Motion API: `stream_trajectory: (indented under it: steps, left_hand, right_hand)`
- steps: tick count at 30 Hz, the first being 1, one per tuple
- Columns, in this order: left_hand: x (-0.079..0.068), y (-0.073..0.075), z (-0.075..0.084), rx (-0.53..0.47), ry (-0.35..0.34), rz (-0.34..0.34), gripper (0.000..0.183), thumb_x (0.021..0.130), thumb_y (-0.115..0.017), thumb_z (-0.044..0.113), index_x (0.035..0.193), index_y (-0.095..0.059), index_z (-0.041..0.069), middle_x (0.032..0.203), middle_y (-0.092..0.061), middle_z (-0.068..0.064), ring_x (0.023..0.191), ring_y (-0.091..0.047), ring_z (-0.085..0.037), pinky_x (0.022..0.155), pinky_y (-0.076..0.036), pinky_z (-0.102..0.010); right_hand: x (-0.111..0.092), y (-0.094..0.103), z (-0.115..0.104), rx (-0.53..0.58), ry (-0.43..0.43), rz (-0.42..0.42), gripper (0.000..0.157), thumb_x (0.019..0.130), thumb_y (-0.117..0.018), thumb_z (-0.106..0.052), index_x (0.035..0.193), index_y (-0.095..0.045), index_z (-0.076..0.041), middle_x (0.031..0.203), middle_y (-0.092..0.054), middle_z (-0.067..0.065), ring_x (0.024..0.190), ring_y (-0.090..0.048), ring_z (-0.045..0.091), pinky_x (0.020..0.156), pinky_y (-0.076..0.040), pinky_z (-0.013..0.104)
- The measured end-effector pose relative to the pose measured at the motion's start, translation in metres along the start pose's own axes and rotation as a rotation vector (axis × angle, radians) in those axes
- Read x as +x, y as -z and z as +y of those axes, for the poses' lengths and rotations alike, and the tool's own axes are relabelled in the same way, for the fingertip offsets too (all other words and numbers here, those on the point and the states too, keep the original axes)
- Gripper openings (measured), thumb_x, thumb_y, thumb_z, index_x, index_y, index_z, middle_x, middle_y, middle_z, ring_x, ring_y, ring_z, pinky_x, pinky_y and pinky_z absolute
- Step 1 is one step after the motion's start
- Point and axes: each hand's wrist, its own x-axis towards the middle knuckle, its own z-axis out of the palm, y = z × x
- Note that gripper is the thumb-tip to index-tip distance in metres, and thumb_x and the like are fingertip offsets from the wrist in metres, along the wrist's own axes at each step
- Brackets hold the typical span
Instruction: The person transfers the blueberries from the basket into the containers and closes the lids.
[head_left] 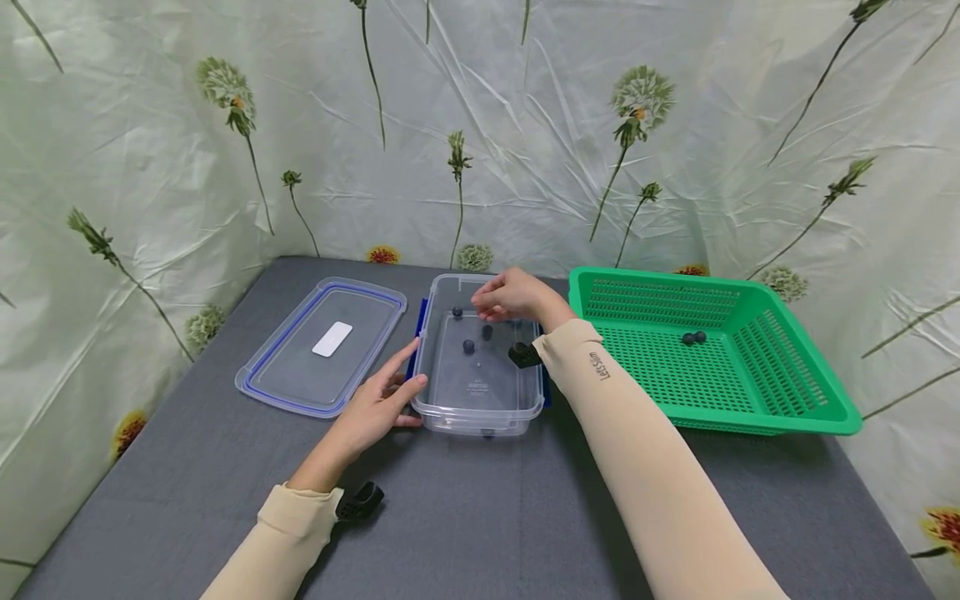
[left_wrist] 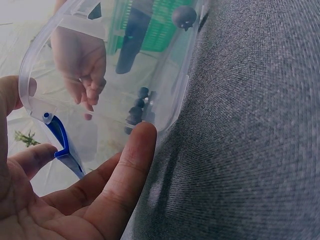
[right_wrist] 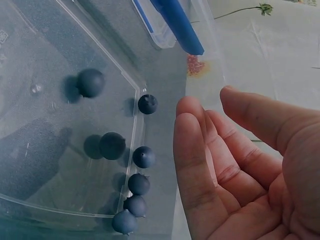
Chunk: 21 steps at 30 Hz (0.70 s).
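A clear plastic container (head_left: 480,400) with blue side latches stands lidless on the table. Several blueberries (right_wrist: 112,146) lie on its floor, some lined up along one end in the right wrist view. At its left side, my left hand (head_left: 382,404) rests with thumb on the rim and extended, spread fingers against the outer wall and latch (left_wrist: 62,137). Over the container's far part hovers my right hand (head_left: 517,296). Its fingers are gently bent and the thumb stands apart; the right wrist view shows nothing between them.
Right of the container sits a green slotted basket (head_left: 795,417) with two blueberries (head_left: 694,337) in it. To the left lies the clear lid (head_left: 300,392) with a blue seal and a white label (head_left: 332,339). A flower-printed curtain (head_left: 525,167) hangs behind the grey-covered table (head_left: 480,517).
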Motion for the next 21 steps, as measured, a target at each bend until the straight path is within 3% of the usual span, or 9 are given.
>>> stream_trajectory:
  steps: [16, 21]
  left_hand:
    - [0.001, 0.000, -0.001, -0.012, -0.016, -0.009, 0.066, 0.112, -0.060, 0.038, 0.170, -0.029, 0.039, 0.151, -0.054, -0.033, 0.124, -0.068, -0.043, 0.083, -0.070, -0.040]
    - [0.001, 0.000, -0.001, -0.012, -0.013, -0.006, 0.066, 0.112, -0.060, 0.038, 0.170, -0.029, 0.040, 0.152, -0.053, -0.033, 0.125, -0.068, -0.044, 0.083, -0.070, -0.039]
  right_hand:
    - [-0.004, 0.009, 0.001, 0.009, 0.002, -0.011, 0.041, 0.109, -0.064, -0.014, 0.142, -0.062, 0.009, 0.102, -0.075, 0.012, 0.083, -0.071, 0.014, 0.073, -0.064, 0.020]
    - [-0.007, 0.011, 0.000, 0.016, 0.006, 0.000, 0.040, 0.109, -0.065, -0.014, 0.142, -0.063, 0.009, 0.109, -0.076, 0.016, 0.080, -0.071, 0.013, 0.084, -0.067, 0.028]
